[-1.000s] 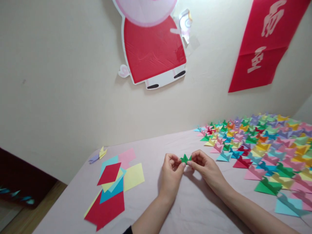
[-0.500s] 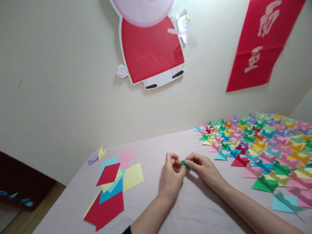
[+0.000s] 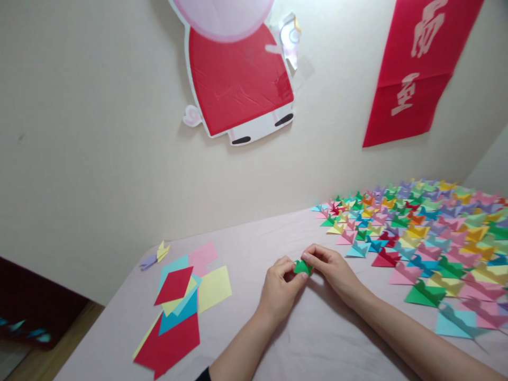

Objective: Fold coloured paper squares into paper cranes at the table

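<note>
Between my two hands is a small green folded paper (image 3: 302, 267), raised a little over the pale cloth. My left hand (image 3: 281, 286) pinches its lower left side with thumb and fingers. At its upper right edge, the thumb and forefinger of my right hand (image 3: 328, 266) are closed on it. Fingers cover parts of the folds. Rows of finished paper cranes (image 3: 426, 293) in many colours stand to the right of my right arm.
Loose coloured paper squares (image 3: 180, 338) lie overlapping at the left. Behind them rest a yellow and a purple folded piece (image 3: 150, 261). A wall with a cartoon pig cutout (image 3: 240, 79) and a red banner (image 3: 408, 79) rises behind the cloth-covered surface (image 3: 242, 233).
The view has shifted slightly to the right. My left fingers have closed in around the green paper, and more of its surface shows now.
</note>
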`<state>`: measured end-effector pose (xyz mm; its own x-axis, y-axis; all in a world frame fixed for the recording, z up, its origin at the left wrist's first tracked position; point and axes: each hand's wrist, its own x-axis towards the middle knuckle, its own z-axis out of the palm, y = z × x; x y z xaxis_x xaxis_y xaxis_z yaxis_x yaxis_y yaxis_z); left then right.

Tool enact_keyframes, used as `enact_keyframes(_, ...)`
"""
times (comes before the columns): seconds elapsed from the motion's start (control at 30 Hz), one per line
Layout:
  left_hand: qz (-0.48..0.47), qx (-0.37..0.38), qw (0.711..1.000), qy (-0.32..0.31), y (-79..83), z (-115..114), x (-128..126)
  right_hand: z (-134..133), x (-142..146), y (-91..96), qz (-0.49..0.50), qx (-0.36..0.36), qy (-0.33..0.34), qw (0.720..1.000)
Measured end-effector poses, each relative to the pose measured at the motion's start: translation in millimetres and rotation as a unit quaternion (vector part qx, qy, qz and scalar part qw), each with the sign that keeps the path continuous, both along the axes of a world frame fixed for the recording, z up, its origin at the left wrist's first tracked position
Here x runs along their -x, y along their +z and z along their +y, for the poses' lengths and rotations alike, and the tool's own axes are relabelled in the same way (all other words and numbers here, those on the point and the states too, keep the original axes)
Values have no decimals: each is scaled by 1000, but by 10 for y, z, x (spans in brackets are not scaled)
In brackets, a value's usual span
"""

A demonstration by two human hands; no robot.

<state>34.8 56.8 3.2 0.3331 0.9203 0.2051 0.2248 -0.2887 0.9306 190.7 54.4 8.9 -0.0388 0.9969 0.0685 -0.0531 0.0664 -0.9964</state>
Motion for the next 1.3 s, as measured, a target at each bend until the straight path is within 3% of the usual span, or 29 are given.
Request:
enact_keyframes(0.33, -49, 64, 997, -21, 8, 29, 27, -8, 11, 41, -8, -4, 19, 1000)
enact_keyframes(0.53, -50, 66, 996, -21, 9, 41, 51, 25, -3, -5, -17, -11, 75, 997)
enact_keyframes(0.87, -23, 39, 999, -4, -16, 43, 6, 47, -28, -72, -16, -19, 36, 999)
enact_keyframes(1.1, -36, 37, 999, 1, -8, 44, 31, 40, -12, -52, 4, -21, 66, 998)
enact_keyframes(1.3, -52, 23, 998, 14, -54, 56, 34, 40, -26, -75, -55, -45, 28, 997)
